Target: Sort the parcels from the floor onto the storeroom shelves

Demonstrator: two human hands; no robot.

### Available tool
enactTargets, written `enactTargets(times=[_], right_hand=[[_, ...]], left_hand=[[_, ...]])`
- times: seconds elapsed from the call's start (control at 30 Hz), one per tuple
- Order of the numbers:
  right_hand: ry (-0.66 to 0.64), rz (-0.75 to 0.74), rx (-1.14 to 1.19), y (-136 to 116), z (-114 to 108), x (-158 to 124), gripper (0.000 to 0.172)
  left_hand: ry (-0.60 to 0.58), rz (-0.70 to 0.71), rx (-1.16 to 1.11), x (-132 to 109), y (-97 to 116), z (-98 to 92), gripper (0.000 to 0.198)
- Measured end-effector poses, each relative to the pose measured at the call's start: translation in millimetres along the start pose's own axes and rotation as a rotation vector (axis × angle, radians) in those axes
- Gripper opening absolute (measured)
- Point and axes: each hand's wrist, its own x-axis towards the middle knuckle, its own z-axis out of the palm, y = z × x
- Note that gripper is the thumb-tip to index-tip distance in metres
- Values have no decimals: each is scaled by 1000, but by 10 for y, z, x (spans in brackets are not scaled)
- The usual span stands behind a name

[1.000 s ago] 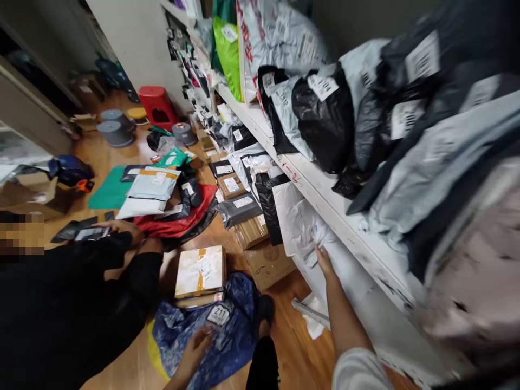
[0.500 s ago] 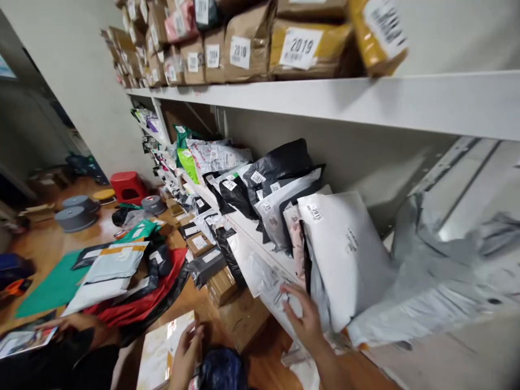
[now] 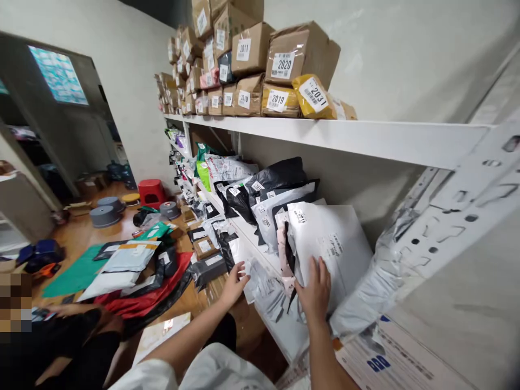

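On the white shelf [image 3: 284,346] leans a large white mailer [image 3: 345,238] labelled 2015. My right hand [image 3: 316,290] rests against its front face with fingers spread, the thumb near its left edge. My left hand [image 3: 234,284] hovers beside the shelf's front edge, fingers apart and empty, close to a crumpled pale plastic mailer [image 3: 264,284]. Left of the 2015 mailer stand a pink mailer [image 3: 283,252] and a grey mailer [image 3: 266,219] labelled 2005. Black mailers [image 3: 239,200] lean further along the row.
An upper shelf [image 3: 345,135] holds several numbered cardboard boxes [image 3: 284,59]. A metal upright [image 3: 459,211] closes the right end. More parcels [image 3: 130,254] cover the floor at left, near a red stool [image 3: 152,192]. Another person in dark clothing [image 3: 77,346] sits at lower left.
My view has tilted up and shifted. My right hand has come onto the face of the 2015 mailer. My left hand has moved from above the pale box on the floor to the shelf edge.
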Motion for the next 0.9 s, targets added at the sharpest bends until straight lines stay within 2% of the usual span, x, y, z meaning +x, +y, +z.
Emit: enactTargets(times=[0.13, 0.23, 0.3, 0.37, 0.4, 0.43, 0.5, 0.57, 0.6, 0.67, 0.73, 0.8, 0.9], right_hand=[[24, -23, 20, 88, -41, 38, 73], [114, -52, 94, 1, -161, 97, 68], [254, -62, 198, -161, -247, 126, 59], [353, -125, 314, -406, -244, 154, 43], [338, -200, 370, -553, -179, 175, 37], [271, -286, 424, -708, -59, 204, 34], [37, -390, 514, -1014, 355, 290, 35], [-120, -307, 541, -1263, 962, 409, 39], [-120, -215, 530, -1349, 1303, 478, 41], [-14, -77, 480, -1444, 1973, 648, 47], [61, -79, 417, -1474, 2533, 875, 53], [73, -146, 333, -1511, 2932, 1168, 60], [150, -133, 157, -1633, 3292, 1670, 68]], left_hand=[[7, 15, 9, 423, 97, 293, 59], [63, 25, -1, 840, 159, 370, 62], [120, 27, -12, 1189, 204, 356, 66], [194, 29, -24, 1598, 268, 312, 75], [233, 33, -29, 1820, 310, 285, 80], [270, 39, -34, 2049, 355, 257, 86], [327, 61, -44, 2505, 442, 205, 98], [348, 93, -58, 2923, 498, 167, 108], [341, 108, -69, 3105, 507, 155, 111], [303, 120, -101, 3403, 480, 145, 117], [249, 108, -137, 3615, 405, 150, 120], [205, 126, -149, 3765, 311, 161, 115], [158, 191, -87, 3935, 218, 170, 100]])
